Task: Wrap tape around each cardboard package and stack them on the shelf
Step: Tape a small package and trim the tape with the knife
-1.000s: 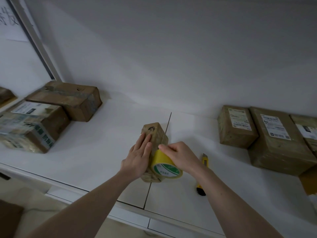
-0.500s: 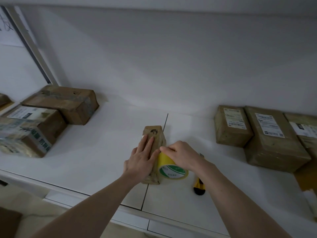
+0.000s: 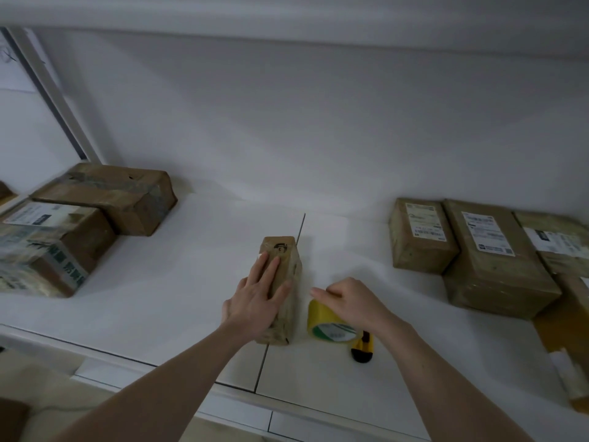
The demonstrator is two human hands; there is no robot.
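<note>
A small, narrow cardboard package (image 3: 288, 266) lies on the white shelf surface (image 3: 178, 282) near its middle seam. My left hand (image 3: 255, 298) rests flat on top of it, fingers straight. Just to its right sits a roll of yellow tape (image 3: 328, 323) with a green and white core label. My right hand (image 3: 347, 301) grips the roll from above, fingers curled over it. A small gap shows between the roll and the package.
A yellow and black utility knife (image 3: 363, 349) lies under my right wrist. Two taped boxes (image 3: 105, 196) sit at the left. Several labelled packages (image 3: 487, 256) line the right side. A wall rises behind the shelf.
My right hand has drawn the tape roll rightward, away from the package it was pressed against. My left hand has stayed flat on the package. The camera has tilted up slightly.
</note>
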